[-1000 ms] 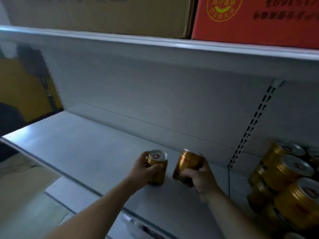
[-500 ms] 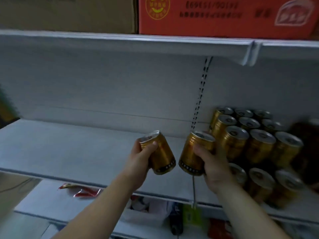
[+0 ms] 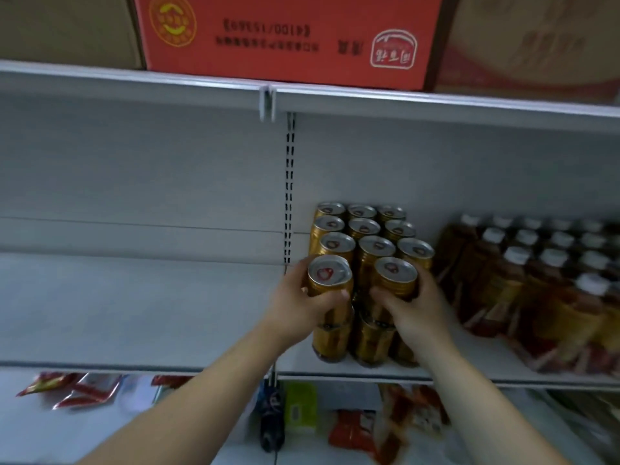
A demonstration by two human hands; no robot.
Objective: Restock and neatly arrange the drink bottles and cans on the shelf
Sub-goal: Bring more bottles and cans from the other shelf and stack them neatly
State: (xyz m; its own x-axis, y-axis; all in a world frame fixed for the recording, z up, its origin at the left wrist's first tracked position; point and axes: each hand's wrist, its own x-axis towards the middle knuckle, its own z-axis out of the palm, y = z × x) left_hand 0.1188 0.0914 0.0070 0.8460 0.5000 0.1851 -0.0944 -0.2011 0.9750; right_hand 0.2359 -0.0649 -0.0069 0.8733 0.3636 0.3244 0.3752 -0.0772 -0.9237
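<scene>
My left hand [image 3: 302, 305] grips a gold can [image 3: 329, 275] with a silver top and red tab. A second gold can [image 3: 396, 275] sits in my right hand [image 3: 414, 308]. Both cans are upright, held over the front row of a two-layer stack of gold cans [image 3: 365, 236] on the white shelf [image 3: 141, 317]. I cannot tell whether they rest on the lower front cans [image 3: 370, 340]. To the right of the stack stand brown bottles with white caps [image 3: 523, 280].
Left of the slotted upright [image 3: 289, 189] the shelf is bare. Above, a red carton [image 3: 288, 38] and brown cartons [image 3: 67, 28] sit on the upper shelf. Below, red snack packets [image 3: 77, 389], a green packet [image 3: 300, 407] and a dark bottle [image 3: 271, 421] lie on a lower shelf.
Both hands have carried their cans from the bare left part of the shelf rightward to the gold can stack, turning them upright. The view has swung right with them.
</scene>
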